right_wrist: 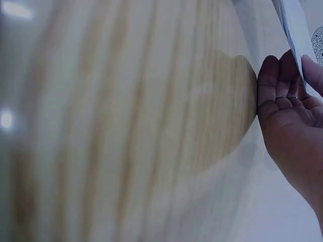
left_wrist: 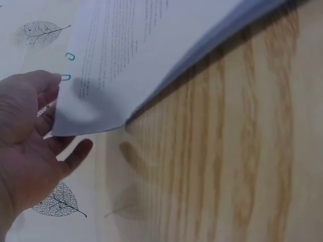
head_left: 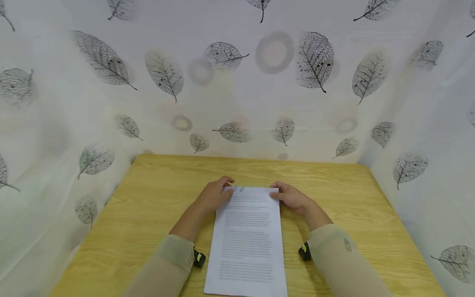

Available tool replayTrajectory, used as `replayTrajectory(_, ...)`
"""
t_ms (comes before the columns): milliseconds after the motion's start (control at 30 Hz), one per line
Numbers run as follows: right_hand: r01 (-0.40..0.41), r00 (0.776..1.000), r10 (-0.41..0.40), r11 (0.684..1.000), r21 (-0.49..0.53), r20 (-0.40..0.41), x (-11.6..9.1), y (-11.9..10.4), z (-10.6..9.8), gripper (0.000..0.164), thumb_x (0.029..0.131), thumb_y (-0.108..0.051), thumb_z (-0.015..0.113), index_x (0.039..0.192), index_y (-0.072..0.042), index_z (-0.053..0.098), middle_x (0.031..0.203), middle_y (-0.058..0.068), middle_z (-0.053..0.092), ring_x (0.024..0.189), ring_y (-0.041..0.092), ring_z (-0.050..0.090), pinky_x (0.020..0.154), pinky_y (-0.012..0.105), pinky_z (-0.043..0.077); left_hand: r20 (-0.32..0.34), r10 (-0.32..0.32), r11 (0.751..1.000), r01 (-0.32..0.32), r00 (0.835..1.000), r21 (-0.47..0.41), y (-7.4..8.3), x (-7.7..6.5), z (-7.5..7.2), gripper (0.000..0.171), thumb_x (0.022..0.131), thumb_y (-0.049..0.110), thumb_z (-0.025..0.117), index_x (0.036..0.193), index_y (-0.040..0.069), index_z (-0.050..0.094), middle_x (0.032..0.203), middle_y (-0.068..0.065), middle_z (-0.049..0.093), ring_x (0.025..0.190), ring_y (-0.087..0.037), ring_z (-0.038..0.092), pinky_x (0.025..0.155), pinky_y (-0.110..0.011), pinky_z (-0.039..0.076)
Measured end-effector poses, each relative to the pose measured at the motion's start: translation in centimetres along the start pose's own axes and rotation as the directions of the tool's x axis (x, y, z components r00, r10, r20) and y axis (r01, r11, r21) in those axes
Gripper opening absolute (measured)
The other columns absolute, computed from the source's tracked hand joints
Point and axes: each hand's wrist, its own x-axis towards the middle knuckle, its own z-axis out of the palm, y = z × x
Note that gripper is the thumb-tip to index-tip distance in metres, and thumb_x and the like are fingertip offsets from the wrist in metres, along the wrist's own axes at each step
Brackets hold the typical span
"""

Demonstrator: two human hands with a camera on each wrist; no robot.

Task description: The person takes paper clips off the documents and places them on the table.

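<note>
One stack of printed paper sheets lies lengthwise at the middle of the wooden table, bearing two paper clips on its far edge. The left hand pinches the far-left corner, thumb on top and fingers underneath. The right hand pinches the far-right corner between thumb and curled fingers. Both forearms extend forward, one along each side of the stack.
</note>
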Motion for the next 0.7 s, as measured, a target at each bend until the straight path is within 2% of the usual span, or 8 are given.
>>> replayTrajectory(100,-0.007,1.000,0.007,1.000,0.000,0.005,0.19,0.23,-0.08,0.008,0.112,-0.009,0.056,0.119,-0.005,0.058,0.113,0.002,0.071,0.101,0.016,0.065,0.088,0.028,0.053,0.030,0.028,0.999,-0.029,0.999,0.015,-0.11,0.17,0.15,0.032,0.108,0.025,0.067,0.140,0.021,0.066,0.142,-0.013,0.072,0.134,-0.034,0.068,0.115,-0.052,0.054)
replayTrajectory(233,-0.015,0.999,0.014,1.000,0.021,0.036,0.06,0.35,-0.24,0.010,0.112,-0.013,0.057,0.120,-0.006,0.057,0.116,0.002,0.072,0.105,0.017,0.065,0.092,0.029,0.053,0.038,0.050,0.999,-0.050,0.998,0.003,-0.37,0.30,0.36,0.027,0.107,0.023,0.071,0.134,0.026,0.067,0.138,-0.012,0.074,0.131,-0.032,0.069,0.112,-0.052,0.055)
replayTrajectory(367,-0.030,0.998,0.027,0.998,0.061,0.063,-0.15,0.40,-0.35,0.011,0.112,-0.016,0.058,0.120,-0.008,0.057,0.119,0.001,0.073,0.110,0.017,0.065,0.096,0.029,0.053,0.030,0.043,0.998,-0.042,0.999,-0.052,-0.58,0.26,0.50,0.028,0.105,0.022,0.072,0.132,0.029,0.066,0.128,-0.010,0.075,0.114,-0.027,0.071,0.103,-0.049,0.057)
replayTrajectory(500,-0.018,0.996,0.011,0.997,0.074,0.094,-0.45,0.31,-0.54,0.011,0.111,-0.014,0.059,0.120,-0.007,0.057,0.120,-0.001,0.073,0.112,0.016,0.064,0.097,0.029,0.052,0.035,0.048,0.994,-0.045,0.998,-0.104,-0.66,0.19,0.54,0.027,0.105,0.022,0.072,0.130,0.027,0.064,0.121,-0.008,0.075,0.101,-0.023,0.068,0.093,-0.043,0.056)
replayTrajectory(700,0.004,0.992,-0.016,0.996,0.092,0.124,-0.65,0.54,-0.95,0.012,0.110,-0.011,0.059,0.121,-0.005,0.056,0.118,-0.002,0.072,0.109,0.015,0.064,0.095,0.027,0.053,0.036,0.063,0.992,-0.058,0.997,-0.112,-0.98,0.42,0.76,0.023,0.106,0.022,0.071,0.129,0.025,0.066,0.119,-0.007,0.076,0.100,-0.021,0.069,0.092,-0.040,0.056)
